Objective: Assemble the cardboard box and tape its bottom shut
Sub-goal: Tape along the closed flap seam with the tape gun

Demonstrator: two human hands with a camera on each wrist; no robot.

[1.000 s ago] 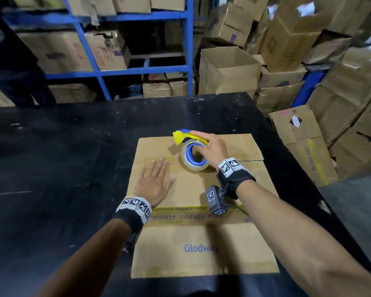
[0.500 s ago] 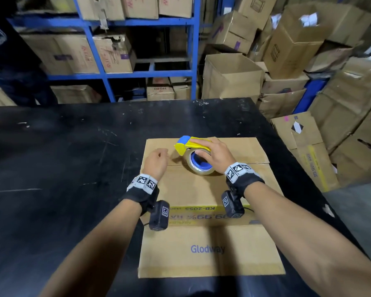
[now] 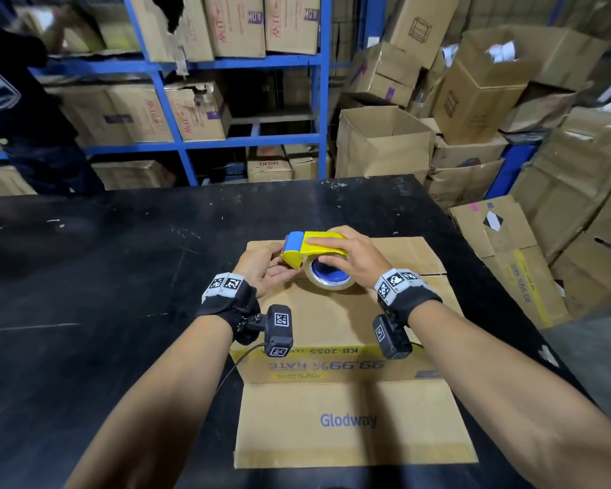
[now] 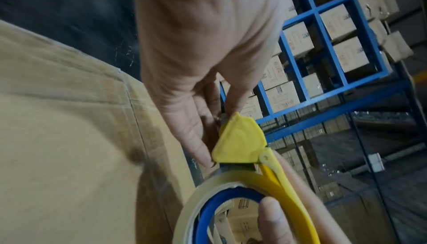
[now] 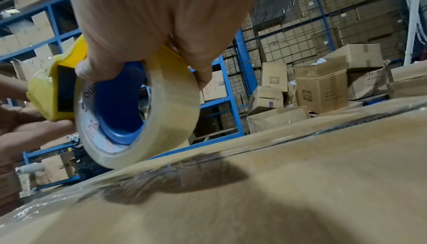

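While the matte black table (image 3: 120, 277) carries your flattened brown cardboard box (image 3: 350, 418), its smooth flaps lie near its far edge. Your right hand (image 3: 353, 255) curls over the yellow plastic tape dispenser (image 3: 311, 247) and its glossy clear roll (image 5: 148, 120); your left hand (image 3: 258, 266) pinches the dispenser's left tip.
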